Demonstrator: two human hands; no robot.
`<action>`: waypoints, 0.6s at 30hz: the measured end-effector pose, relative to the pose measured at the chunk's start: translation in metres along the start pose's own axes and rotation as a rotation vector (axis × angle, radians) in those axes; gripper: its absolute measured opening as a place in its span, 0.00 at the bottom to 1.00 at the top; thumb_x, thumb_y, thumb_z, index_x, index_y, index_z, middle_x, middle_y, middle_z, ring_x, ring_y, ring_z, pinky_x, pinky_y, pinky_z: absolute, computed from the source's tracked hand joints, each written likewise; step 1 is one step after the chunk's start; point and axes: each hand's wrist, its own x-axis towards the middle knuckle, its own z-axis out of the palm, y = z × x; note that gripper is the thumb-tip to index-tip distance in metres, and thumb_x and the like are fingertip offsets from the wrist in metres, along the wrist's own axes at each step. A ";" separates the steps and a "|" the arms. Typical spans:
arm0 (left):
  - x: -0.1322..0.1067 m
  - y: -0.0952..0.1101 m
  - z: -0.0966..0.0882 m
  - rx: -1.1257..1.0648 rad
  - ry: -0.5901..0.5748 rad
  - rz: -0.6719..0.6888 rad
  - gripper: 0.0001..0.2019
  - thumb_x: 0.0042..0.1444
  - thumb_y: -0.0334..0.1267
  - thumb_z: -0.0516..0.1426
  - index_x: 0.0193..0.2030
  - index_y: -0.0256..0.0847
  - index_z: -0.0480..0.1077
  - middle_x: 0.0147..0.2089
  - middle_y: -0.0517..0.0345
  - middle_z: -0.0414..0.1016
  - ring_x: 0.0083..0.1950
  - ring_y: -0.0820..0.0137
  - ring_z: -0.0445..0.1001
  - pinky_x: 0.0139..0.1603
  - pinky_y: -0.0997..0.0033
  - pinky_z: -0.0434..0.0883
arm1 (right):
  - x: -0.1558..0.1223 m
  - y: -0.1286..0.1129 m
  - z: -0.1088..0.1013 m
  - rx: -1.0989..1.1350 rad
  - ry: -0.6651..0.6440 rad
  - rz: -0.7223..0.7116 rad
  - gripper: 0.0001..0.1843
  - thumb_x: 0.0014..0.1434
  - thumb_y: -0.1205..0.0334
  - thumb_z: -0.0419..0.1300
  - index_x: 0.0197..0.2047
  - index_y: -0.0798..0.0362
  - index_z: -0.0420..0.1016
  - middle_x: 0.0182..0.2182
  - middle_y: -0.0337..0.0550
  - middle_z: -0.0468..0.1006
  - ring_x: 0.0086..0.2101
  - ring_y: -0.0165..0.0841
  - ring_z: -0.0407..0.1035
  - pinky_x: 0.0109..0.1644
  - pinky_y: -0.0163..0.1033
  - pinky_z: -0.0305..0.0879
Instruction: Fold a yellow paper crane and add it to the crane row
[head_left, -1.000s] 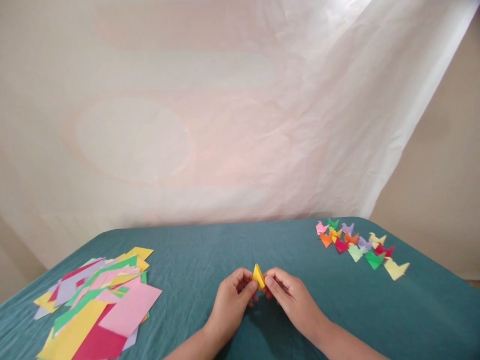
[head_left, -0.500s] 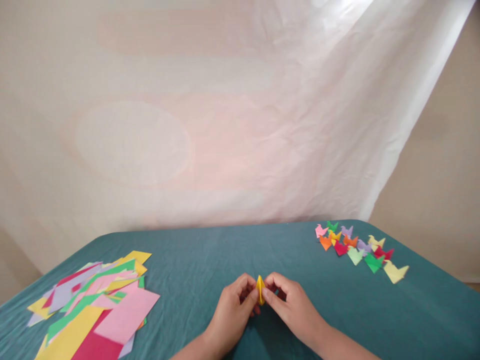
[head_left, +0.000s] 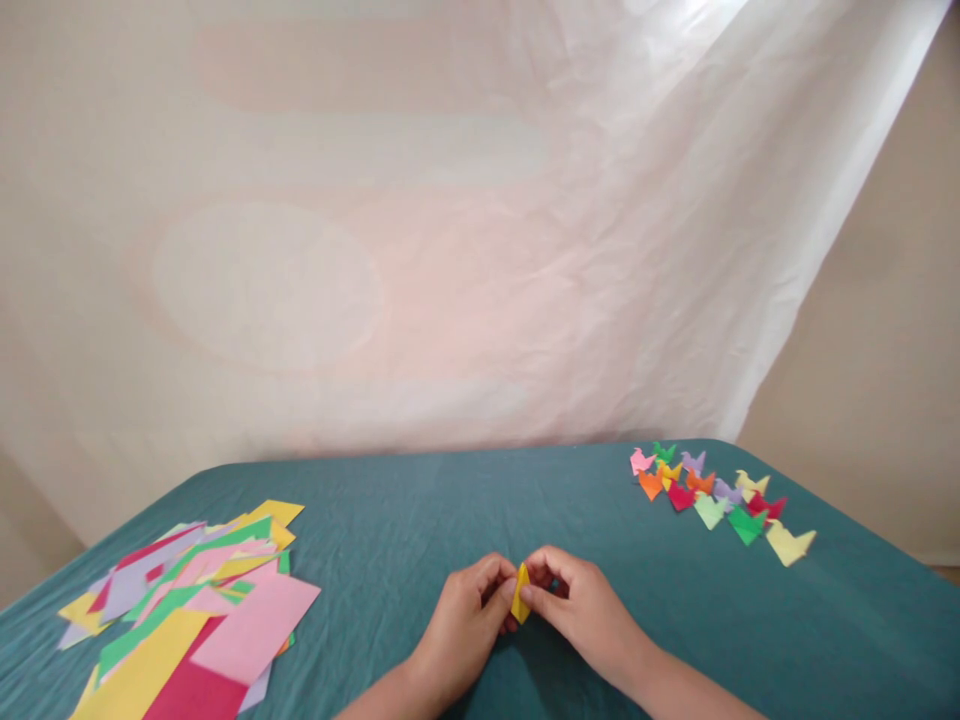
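Lowered slightly, folded yellow paper (head_left: pixel 520 597) sits pinched by left fingers (head_left: pixel 499 602) and right fingers (head_left: pixel 543 603).

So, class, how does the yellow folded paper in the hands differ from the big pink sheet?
The yellow folded paper is small and narrow; the big pink sheet is broad. The yellow folded paper is held by the left hand and right hand; the big pink sheet lies atop the pile. Both look like paper.
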 end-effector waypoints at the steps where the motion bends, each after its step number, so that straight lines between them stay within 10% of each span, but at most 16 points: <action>1: 0.000 0.000 0.000 0.014 0.006 -0.005 0.13 0.62 0.43 0.49 0.32 0.37 0.67 0.26 0.61 0.69 0.28 0.73 0.69 0.30 0.76 0.65 | 0.000 0.000 0.000 0.008 0.008 0.010 0.06 0.56 0.61 0.60 0.31 0.54 0.72 0.27 0.37 0.75 0.30 0.31 0.68 0.34 0.32 0.62; 18: -0.001 0.002 0.005 0.264 0.062 -0.014 0.10 0.54 0.38 0.54 0.24 0.37 0.66 0.22 0.64 0.64 0.25 0.76 0.62 0.26 0.78 0.57 | 0.001 0.001 0.003 -0.078 0.103 -0.040 0.09 0.58 0.62 0.57 0.28 0.54 0.73 0.24 0.36 0.72 0.28 0.30 0.66 0.31 0.31 0.58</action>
